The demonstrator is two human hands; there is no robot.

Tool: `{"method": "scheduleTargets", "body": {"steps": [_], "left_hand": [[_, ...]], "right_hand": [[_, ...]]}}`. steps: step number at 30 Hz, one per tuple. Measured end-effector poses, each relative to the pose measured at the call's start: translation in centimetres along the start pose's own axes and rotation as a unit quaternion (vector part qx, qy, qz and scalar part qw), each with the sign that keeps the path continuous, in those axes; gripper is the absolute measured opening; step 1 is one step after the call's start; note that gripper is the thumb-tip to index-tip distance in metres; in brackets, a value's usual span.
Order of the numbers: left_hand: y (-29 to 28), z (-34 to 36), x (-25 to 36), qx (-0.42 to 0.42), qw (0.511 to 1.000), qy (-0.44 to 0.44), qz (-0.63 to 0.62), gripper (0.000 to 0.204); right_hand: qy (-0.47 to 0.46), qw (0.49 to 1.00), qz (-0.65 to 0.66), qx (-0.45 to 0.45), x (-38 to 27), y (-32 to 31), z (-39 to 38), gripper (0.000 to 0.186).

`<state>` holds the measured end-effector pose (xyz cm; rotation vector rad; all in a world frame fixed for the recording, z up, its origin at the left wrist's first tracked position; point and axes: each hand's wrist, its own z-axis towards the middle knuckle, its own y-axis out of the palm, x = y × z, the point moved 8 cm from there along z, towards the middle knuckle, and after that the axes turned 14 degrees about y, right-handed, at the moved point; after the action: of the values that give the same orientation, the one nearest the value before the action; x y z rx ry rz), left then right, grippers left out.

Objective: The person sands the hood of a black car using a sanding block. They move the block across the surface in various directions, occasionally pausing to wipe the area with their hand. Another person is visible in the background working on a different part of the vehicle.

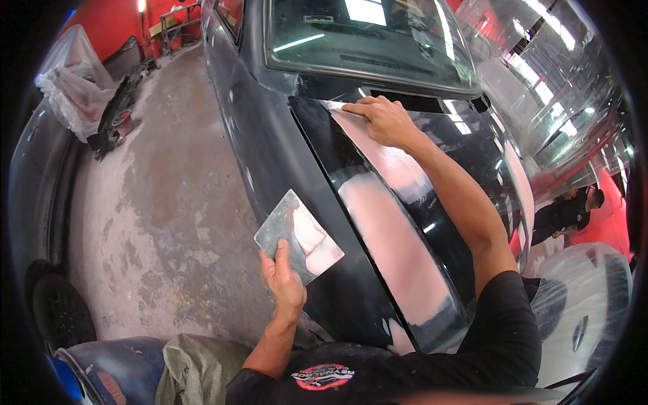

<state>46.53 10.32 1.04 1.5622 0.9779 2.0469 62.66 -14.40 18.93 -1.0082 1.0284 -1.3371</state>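
My left hand point(285, 282) grips a grey mixing board point(273, 233) by its lower edge, thumb on top. A mound of pale pink body filler point(312, 241) lies on the board. My right hand point(383, 120) is at the far edge of the black car hood point(314, 145), near the windshield corner. Its fingers press a pale, thin putty spreader point(335, 106), mostly hidden under them, onto the hood. From there a pink filler strip point(385, 158) runs toward me, and a broader, smoother pink patch point(398, 246) lies nearer along the hood.
The windshield point(371, 44) rises beyond the hood. Left is the dusty concrete floor point(169, 182), with another dark car point(40, 175) beyond it. A drum point(121, 368) and a draped cloth point(199, 368) stand near left. Plastic-wrapped vehicles line the right, where a person point(570, 212) is seen.
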Motion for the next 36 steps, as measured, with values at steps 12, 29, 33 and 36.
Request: {"method": "scheduleTargets", "body": {"steps": [12, 29, 33, 36], "left_hand": [[1.1, -0.8, -0.2, -0.035, 0.999, -0.017, -0.018, 0.03], [0.9, -1.5, -0.9, -0.018, 0.997, -0.065, 0.023, 0.033], [1.7, -1.6, -0.5, -0.042, 0.998, -0.055, -0.005, 0.037], [1.8, -2.0, -0.3, -0.039, 0.997, -0.061, 0.012, 0.038]], "right_hand": [[-0.047, 0.999, -0.011, 0.006, 0.2, 0.6, -2.2, 0.067], [-0.072, 0.997, 0.029, -0.021, 1.2, 1.1, -0.9, 0.075], [-0.09, 0.994, 0.051, -0.03, 2.9, 0.6, -4.0, 0.072], [-0.077, 0.995, 0.04, -0.042, 4.4, 0.4, -7.9, 0.073]]}}
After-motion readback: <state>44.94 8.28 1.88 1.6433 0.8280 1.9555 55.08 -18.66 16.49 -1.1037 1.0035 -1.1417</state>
